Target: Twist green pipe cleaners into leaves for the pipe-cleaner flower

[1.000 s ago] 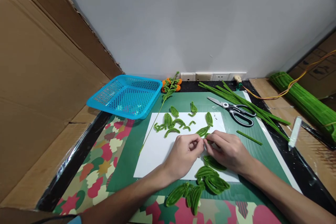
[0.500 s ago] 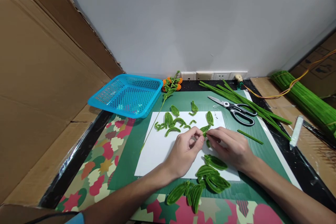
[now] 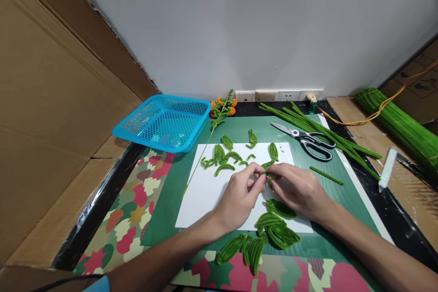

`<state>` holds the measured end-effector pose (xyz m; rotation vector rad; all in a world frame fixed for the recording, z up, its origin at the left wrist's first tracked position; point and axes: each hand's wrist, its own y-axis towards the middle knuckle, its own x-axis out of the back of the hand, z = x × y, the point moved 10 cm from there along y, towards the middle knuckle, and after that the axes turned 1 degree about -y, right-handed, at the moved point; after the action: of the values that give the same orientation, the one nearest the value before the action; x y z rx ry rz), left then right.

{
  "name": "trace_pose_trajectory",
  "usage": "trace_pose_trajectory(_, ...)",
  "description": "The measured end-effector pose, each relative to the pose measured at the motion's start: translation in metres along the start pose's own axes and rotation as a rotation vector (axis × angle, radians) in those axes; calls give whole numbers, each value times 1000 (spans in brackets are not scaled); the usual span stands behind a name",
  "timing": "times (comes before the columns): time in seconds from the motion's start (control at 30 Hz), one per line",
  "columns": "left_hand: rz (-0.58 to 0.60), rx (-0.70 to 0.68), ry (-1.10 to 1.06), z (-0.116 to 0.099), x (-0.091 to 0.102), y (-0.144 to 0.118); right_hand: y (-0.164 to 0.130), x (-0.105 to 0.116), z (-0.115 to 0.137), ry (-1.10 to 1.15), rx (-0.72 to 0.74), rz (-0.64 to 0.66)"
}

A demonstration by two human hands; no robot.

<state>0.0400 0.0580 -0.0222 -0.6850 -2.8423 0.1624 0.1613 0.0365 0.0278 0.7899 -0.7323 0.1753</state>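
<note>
My left hand [image 3: 239,196] and my right hand [image 3: 297,190] meet over a white sheet of paper [image 3: 205,191], fingertips pinched together on a small green pipe-cleaner leaf [image 3: 266,170]. Several finished green leaves [image 3: 226,159] lie on the far part of the sheet. A pile of larger green leaves [image 3: 270,235] lies just in front of my hands. Both wrists hover close to the paper.
A blue mesh basket [image 3: 163,122] stands at the back left. Scissors [image 3: 310,141] and long green pipe cleaners [image 3: 321,134] lie at the back right, an orange-flowered stem [image 3: 221,112] behind the sheet. A green bundle [image 3: 400,127] and cardboard walls flank the green mat [image 3: 171,200].
Both hands have shifted slightly away from me with the small leaf, fingers working on it. Nothing else on the table has moved.
</note>
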Motion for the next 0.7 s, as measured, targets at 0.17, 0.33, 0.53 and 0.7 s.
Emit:
trace_pose_trajectory(0.17, -20, 17, 24, 1, 2, -1, -1, 3, 1, -38, 18, -44)
trace_pose_trajectory(0.33, -35, 44, -27, 8, 2, -1, -2, 6, 5, -65, 60, -78)
trace_pose_trajectory(0.53, -14, 34, -155, 9, 0, 3, -3, 9, 7, -98, 59, -119)
trace_pose_trajectory(0.7, -4, 25, -165, 6, -1, 3, -6, 8, 5, -96, 52, -128)
